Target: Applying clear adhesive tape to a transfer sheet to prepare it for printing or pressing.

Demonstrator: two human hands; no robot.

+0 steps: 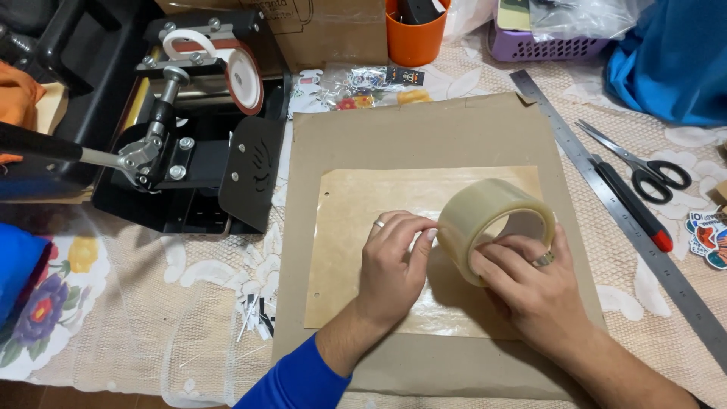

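The right hand (530, 284) gripped a roll of clear packing tape (494, 226) standing on edge on a glossy tan sheet (363, 227), which lay on a larger brown cardboard sheet (424, 129). The left hand (394, 265), fingers pinched together, picked at the roll's outer surface. A metal ruler (606, 189), scissors (644, 167) and red-tipped pen (632, 208) lay right of the cardboard; a black press machine (197, 121) stood left.

Tape roll (494, 225) sits mid-frame on a sheet (356, 227), sheet on a cardboard pad (424, 129) on the counter (151, 318). Press machine (198, 113) upper left. Cup (413, 34) and basket (545, 45) along top edge. Ruler (628, 220), pen (632, 201), scissors (644, 167) right of pad.
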